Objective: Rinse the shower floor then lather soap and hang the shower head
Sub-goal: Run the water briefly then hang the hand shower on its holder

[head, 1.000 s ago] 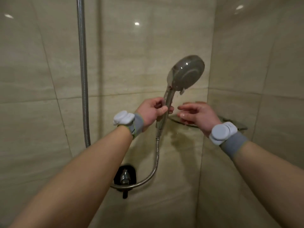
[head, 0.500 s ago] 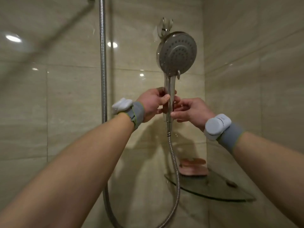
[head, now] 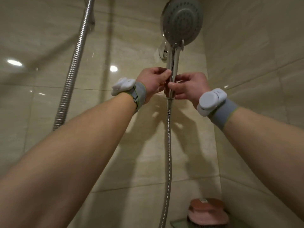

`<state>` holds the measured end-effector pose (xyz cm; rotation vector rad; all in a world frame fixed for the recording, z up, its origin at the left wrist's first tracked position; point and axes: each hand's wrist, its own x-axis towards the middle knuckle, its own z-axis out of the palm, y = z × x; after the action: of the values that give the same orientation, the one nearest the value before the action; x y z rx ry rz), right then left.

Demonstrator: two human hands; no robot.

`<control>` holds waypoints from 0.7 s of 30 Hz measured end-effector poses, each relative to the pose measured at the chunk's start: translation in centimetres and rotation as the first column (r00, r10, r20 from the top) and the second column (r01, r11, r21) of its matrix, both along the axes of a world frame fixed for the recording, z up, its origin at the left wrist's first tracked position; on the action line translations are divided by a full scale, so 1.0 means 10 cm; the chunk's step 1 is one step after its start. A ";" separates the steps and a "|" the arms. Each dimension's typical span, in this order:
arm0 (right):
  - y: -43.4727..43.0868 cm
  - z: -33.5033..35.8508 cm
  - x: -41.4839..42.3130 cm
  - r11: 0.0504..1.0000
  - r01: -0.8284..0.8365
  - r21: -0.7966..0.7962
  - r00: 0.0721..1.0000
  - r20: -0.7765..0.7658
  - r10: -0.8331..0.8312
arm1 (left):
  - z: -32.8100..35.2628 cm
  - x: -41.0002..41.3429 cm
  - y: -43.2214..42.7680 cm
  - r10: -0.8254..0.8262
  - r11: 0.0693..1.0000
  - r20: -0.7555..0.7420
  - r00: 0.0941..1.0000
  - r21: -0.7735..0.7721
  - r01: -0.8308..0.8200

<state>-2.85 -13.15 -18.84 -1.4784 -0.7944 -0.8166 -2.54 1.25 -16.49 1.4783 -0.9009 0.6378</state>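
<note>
The shower head (head: 181,20) is grey-faced with a chrome handle and stands upright near the top of the view, its face turned toward me. My left hand (head: 152,83) grips the lower handle from the left. My right hand (head: 189,87) pinches the same handle from the right. A wall holder (head: 162,52) shows just behind the handle's upper part; whether the handle sits in it I cannot tell. The metal hose (head: 168,153) hangs straight down from the handle.
A second stretch of ribbed metal hose (head: 72,66) runs up the tiled wall on the left. A pink soap dish (head: 208,212) rests on a glass corner shelf (head: 178,223) at the bottom right. Beige tiled walls meet in a corner on the right.
Both hands have raised the shower head high up the wall to the holder. My right hand, open and apart a second ago, now grips the handle. The view has tilted upward.
</note>
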 end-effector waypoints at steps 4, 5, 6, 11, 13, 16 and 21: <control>-0.06 0.26 0.05 0.998 -0.015 0.055 0.998 0.067 0.012 | 0.13 0.04 -0.01 0.112 0.992 0.069 0.991 0.055 -0.116; -0.08 0.33 0.06 0.998 -0.020 0.060 0.997 0.073 0.016 | 0.17 0.04 -0.01 0.138 0.988 0.089 0.986 0.062 -0.144; -0.10 0.38 0.07 0.998 -0.029 0.064 0.997 0.071 0.024 | 0.20 0.04 -0.02 0.158 0.984 0.104 0.982 0.067 -0.166; -0.23 0.69 0.18 0.999 -0.040 0.026 0.998 0.057 0.038 | 0.46 -0.01 -0.14 0.215 0.972 0.180 0.960 0.055 -0.228; -0.28 0.83 0.22 0.998 -0.053 0.016 0.997 0.063 0.052 | 0.59 -0.03 -0.20 0.241 0.966 0.208 0.948 0.046 -0.255; -0.34 1.06 0.21 0.997 -0.078 -0.013 0.993 0.088 0.079 | 0.77 -0.08 -0.30 0.283 0.955 0.261 0.923 0.015 -0.297; -0.29 1.46 0.13 0.999 -0.050 -0.019 0.986 0.158 0.052 | 1.19 -0.14 -0.31 0.386 0.920 0.305 0.871 -0.062 -0.387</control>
<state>-1.57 -16.04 -4.27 -1.4124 -0.9556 -0.8995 -3.92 -1.82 -4.63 1.6003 -0.8438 1.1960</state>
